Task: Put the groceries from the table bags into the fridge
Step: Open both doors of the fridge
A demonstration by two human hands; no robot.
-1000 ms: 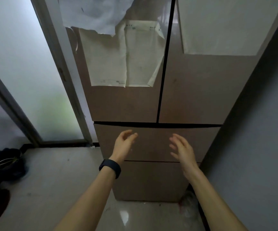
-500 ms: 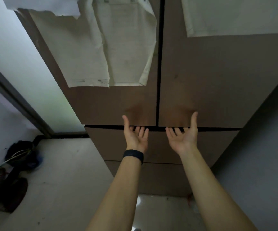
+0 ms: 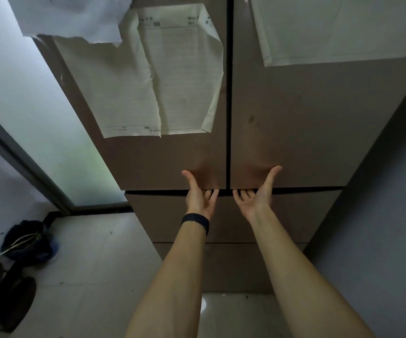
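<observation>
Both hands reach palm-up for the bottom edge of a brown French-door fridge [image 3: 294,132]: the left hand [image 3: 200,195], a dark band [image 3: 196,219] on its wrist, has its fingers hooked under the left door [image 3: 172,162], while the right hand [image 3: 255,195] does the same beneath the right door [image 3: 306,152]. Each thumb lies flat on its door's face, so each hand is clamped on a door lip, one on either side of the centre seam. Both doors are shut, and the drawer fronts [image 3: 282,215] below are closed too. No groceries or bags are in view. Creased paper sheets [image 3: 163,79] hang on the left door, and another sheet [image 3: 331,28] is on the right. Judging by their build, the doors are stiff, heavy slabs held by a seal, with smooth faces offering no grip; the recessed underside near the seam looks the right place to pull. Dark objects [image 3: 26,242] lie on the tiled floor [image 3: 94,264] by the frosted glass door [image 3: 38,113].
</observation>
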